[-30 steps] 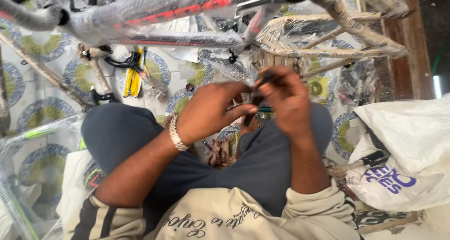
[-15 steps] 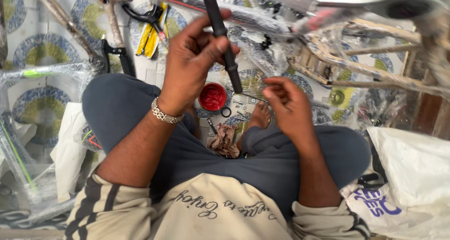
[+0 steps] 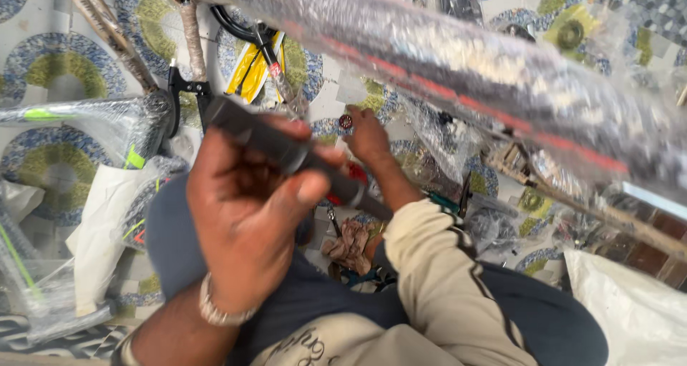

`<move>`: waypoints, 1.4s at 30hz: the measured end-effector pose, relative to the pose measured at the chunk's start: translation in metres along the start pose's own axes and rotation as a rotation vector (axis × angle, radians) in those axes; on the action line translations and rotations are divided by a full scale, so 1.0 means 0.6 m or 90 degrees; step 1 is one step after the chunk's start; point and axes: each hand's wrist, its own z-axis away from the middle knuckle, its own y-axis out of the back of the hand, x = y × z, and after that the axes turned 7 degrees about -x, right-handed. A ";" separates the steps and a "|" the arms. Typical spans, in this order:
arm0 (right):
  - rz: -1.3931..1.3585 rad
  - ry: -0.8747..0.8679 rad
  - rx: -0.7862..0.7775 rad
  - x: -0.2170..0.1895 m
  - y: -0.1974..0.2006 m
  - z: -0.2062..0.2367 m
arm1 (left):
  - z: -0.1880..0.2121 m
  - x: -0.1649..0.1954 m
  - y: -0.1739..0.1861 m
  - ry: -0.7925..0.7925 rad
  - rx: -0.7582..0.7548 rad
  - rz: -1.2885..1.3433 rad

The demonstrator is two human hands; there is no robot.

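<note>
Black rubber handlebar sleeve (image 3: 286, 148) is clamped in my left hand (image 3: 247, 219), thumb pressed over its top, the sleeve running on a slant from upper left down to lower right above my lap. My right hand (image 3: 368, 133) is stretched forward to the patterned tile floor (image 3: 64, 65), fingertips touching a small round red part (image 3: 346, 121); whether that grip is closed on it, I cannot tell. A bicycle frame wrapped in clear plastic (image 3: 458, 72) crosses overhead. Yellow-handled pliers (image 3: 247, 69) lie on the floor beyond. A crumpled rag (image 3: 348, 243) sits between my knees.
</note>
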 end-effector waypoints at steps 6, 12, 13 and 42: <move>0.052 0.004 -0.005 -0.020 0.004 -0.048 | -0.021 -0.011 -0.014 0.022 0.071 0.120; 0.107 0.049 0.006 0.001 0.047 0.013 | -0.012 -0.032 -0.027 0.051 0.028 0.097; 0.101 0.055 -0.005 0.010 0.057 0.039 | -0.010 -0.032 -0.033 0.051 0.012 0.088; 0.080 0.059 -0.065 0.123 0.226 0.453 | -0.289 -0.119 -0.538 0.037 -0.409 -0.058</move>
